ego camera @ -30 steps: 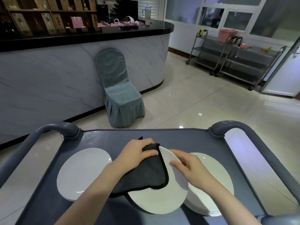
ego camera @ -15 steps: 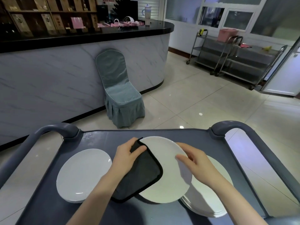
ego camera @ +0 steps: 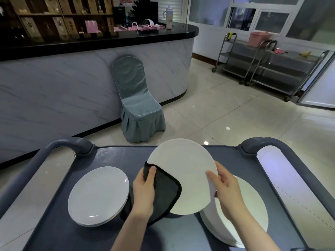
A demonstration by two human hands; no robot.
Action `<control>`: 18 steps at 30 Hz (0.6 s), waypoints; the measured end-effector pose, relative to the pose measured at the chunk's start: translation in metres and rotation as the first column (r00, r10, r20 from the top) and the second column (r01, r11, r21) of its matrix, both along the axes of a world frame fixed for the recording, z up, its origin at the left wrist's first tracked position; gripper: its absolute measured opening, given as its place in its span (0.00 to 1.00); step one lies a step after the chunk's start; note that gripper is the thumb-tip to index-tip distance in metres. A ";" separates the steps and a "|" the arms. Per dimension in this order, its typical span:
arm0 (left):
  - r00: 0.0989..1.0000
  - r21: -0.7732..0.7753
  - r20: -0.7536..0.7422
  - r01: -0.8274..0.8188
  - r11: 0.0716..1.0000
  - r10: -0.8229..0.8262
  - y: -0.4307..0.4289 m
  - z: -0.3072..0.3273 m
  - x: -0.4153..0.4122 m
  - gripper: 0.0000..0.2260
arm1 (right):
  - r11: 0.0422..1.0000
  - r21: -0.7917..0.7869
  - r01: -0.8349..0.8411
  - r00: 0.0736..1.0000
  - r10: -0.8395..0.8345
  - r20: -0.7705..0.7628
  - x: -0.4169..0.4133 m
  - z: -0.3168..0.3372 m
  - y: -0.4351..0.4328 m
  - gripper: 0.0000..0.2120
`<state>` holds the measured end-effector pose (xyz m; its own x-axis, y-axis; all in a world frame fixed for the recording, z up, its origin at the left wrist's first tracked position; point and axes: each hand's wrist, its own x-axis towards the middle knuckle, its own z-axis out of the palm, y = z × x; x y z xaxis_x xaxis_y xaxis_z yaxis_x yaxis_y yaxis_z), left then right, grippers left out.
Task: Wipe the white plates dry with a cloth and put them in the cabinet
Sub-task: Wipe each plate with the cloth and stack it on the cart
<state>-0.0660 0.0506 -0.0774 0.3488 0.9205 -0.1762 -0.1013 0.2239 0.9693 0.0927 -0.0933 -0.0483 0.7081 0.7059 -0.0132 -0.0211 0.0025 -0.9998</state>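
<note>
A white plate is held tilted up above the grey cart top. My right hand grips its right rim, thumb on the face. My left hand grips a dark cloth against the plate's lower left edge, thumb on top of the cloth. A stack of white plates sits on the cart below my right hand. Another small stack of white plates lies on the cart's left side.
The cart has raised grey handles at left and right. A covered chair stands ahead against a marble counter. Steel trolleys line the far right wall. Tiled floor lies between.
The plate has risen and tilted further up off the right stack. The cloth has slid from the plate's middle toward its lower left edge.
</note>
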 end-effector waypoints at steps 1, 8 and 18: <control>1.000 0.009 -0.011 0.000 1.000 0.000 0.002 0.001 0.001 0.08 | 1.000 -0.009 0.018 0.999 -0.018 -0.037 -0.004 -0.005 -0.001 0.19; 0.911 0.458 -0.331 0.384 0.802 -0.247 0.045 0.027 -0.005 0.06 | 0.957 -0.183 -0.225 0.911 0.273 0.310 0.008 0.012 0.000 0.16; 0.969 0.280 -0.204 0.191 0.941 -0.136 0.038 0.015 -0.009 0.07 | 0.976 -0.112 -0.184 0.964 0.202 0.174 0.013 0.026 0.010 0.18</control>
<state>-0.0747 0.0886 -0.0624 0.4869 0.8732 0.0213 0.0939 -0.0766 0.9926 0.1056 -0.0833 -0.0223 0.5551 0.8312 0.0309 0.1711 -0.0778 -0.9822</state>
